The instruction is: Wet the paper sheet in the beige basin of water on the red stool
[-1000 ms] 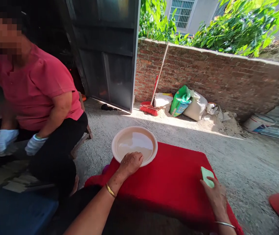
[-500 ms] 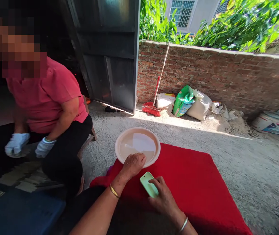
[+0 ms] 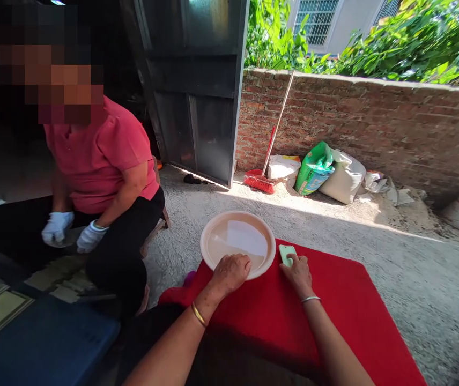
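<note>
Right hand [image 3: 299,274] holds green block [image 3: 287,250], long axis forward.

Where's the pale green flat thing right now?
In the head view, the pale green flat thing is right of centre, in the right hand's grip, just right of the basin near the red cloth's far edge.

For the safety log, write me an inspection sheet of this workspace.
Surface: red cloth, draped, one broad piece.
Job's things: basin at the cloth's far left corner, holding what looks like water; light green item to its right.
Clutter: broom, green sack and white sack on the ground beyond.
Hands: left hand at the basin's near rim, fingertips hidden; right hand with fingers on the light green item.
Cables: nothing seen.
Surroundings: seated person wearing gloves, brick wall, dark door.
</note>
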Demonstrator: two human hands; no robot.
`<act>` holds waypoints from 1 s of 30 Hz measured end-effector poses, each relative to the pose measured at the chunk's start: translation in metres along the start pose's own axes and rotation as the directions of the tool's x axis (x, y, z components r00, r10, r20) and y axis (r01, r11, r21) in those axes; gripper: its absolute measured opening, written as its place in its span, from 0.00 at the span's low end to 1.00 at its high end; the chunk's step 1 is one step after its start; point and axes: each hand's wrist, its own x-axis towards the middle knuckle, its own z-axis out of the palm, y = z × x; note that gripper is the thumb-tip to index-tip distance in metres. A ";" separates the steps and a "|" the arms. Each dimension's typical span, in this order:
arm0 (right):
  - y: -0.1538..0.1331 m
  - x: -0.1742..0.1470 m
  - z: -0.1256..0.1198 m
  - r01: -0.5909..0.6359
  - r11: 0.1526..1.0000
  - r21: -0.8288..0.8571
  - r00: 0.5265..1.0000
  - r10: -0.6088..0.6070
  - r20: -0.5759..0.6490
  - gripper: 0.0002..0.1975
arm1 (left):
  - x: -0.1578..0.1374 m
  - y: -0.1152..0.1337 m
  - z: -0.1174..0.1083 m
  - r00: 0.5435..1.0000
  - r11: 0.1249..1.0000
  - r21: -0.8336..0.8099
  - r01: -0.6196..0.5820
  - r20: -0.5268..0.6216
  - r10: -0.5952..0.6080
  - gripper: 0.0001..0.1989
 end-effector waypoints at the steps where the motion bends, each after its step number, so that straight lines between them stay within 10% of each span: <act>1: -0.005 -0.010 0.004 0.043 0.999 -0.003 0.999 -0.043 0.020 0.21 | 0.000 0.000 0.001 1.000 1.000 0.000 -0.001 0.001 0.001 0.16; 10: 0.025 -0.132 0.009 0.376 0.858 0.349 0.844 -0.473 0.253 0.20 | 0.001 -0.003 0.007 1.000 1.000 -0.015 0.003 -0.017 -0.004 0.15; 14: 0.062 -0.091 -0.016 0.110 0.947 0.301 0.992 -0.123 0.026 0.17 | 0.001 -0.002 0.004 1.000 1.000 -0.010 -0.006 -0.021 0.006 0.16; 18: 0.051 -0.074 -0.015 -0.103 0.982 0.157 0.993 0.112 -0.046 0.19 | 0.001 -0.002 0.003 1.000 1.000 -0.012 -0.001 -0.014 0.001 0.15; 21: 0.011 -0.117 0.013 0.130 0.973 0.191 0.989 -0.141 0.044 0.17 | 0.001 -0.001 0.002 1.000 1.000 -0.002 -0.001 -0.014 0.001 0.16; 26: -0.007 -0.181 0.028 0.452 0.816 0.360 0.766 -0.562 0.311 0.25 | 0.000 -0.001 0.001 1.000 1.000 0.011 0.007 -0.007 -0.007 0.16; 30: 0.085 -0.157 -0.019 0.226 0.915 0.333 0.968 -0.250 0.030 0.17 | 0.001 -0.002 0.003 1.000 1.000 0.011 -0.002 0.000 0.002 0.16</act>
